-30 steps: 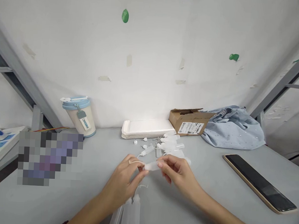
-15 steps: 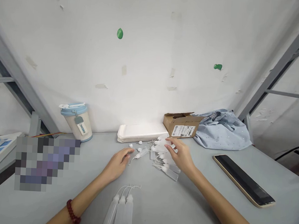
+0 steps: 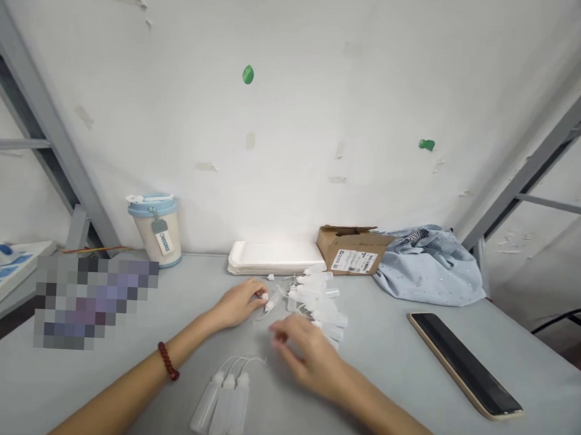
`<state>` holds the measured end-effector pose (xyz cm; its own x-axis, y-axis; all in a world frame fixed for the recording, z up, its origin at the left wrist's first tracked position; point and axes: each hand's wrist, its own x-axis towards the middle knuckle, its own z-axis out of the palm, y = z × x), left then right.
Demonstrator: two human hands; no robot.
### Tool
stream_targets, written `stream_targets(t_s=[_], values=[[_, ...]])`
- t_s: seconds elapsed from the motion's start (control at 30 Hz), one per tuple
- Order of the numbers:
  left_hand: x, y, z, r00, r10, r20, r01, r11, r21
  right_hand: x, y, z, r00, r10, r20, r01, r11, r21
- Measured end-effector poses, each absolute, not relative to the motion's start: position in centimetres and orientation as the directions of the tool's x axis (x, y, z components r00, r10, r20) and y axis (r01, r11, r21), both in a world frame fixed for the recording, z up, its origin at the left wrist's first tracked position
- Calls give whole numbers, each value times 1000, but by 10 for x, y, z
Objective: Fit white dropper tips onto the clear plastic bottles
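Note:
My left hand [image 3: 240, 302] is closed, thumb and fingertips pinched on a small white cap [image 3: 265, 297]. Beside those fingertips lies a small translucent bottle [image 3: 272, 301] with a thin cord. My right hand [image 3: 307, 355] hovers to the right, smeared by motion with its fingers bent; whether it holds anything is unclear. Behind it is a heap of translucent squeeze bottles [image 3: 322, 300], partly hidden by the hand. Another loose white cap [image 3: 270, 277] lies farther back. Nearer me, three bottles [image 3: 227, 402] lie side by side, their cords pointing away.
At the wall stand a blue-lidded cup [image 3: 157, 236], a stack of white trays or boxes [image 3: 273, 259], an opened cardboard box [image 3: 352, 250] and a light-blue cloth bundle [image 3: 429, 267]. A phone [image 3: 465, 363] lies on the right of the grey table [image 3: 357, 429]. A power strip [image 3: 9, 277] is at far left.
My left hand has moved slightly right and pinched a white cap. My right hand has left the bottle heap and come left and nearer to me. The camera view has shifted slightly.

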<state>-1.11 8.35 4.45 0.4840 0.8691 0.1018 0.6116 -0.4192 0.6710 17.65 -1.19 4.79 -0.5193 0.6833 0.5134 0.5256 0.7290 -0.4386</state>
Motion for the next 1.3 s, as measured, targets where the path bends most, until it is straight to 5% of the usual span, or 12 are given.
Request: stream_targets(t_s=[0.13, 0.33, 0.63, 0.83, 1.03, 1.3], values=[[-28, 77, 44, 464, 885, 27, 551, -313, 774, 156, -34, 45, -745, 589, 312, 465, 795, -390], [-52, 59, 41, 431, 899, -70, 441, -142, 886, 153, -42, 44, -822, 545, 166, 474, 815, -333], [-52, 47, 57, 378, 915, -143, 425, -34, 905, 153, -42, 49, -801, 587, 115, 546, 796, -260], [-46, 30, 70, 418, 899, -130, 453, -82, 888, 166, -29, 46, -688, 677, 261, 652, 735, -186], [-41, 24, 69, 528, 839, -130, 468, -159, 869, 170, -24, 48, -585, 730, 353, 627, 684, -373], [-38, 21, 72, 606, 792, -70, 358, -193, 913, 170, -24, 54, -574, 798, 185, 498, 520, -694]])
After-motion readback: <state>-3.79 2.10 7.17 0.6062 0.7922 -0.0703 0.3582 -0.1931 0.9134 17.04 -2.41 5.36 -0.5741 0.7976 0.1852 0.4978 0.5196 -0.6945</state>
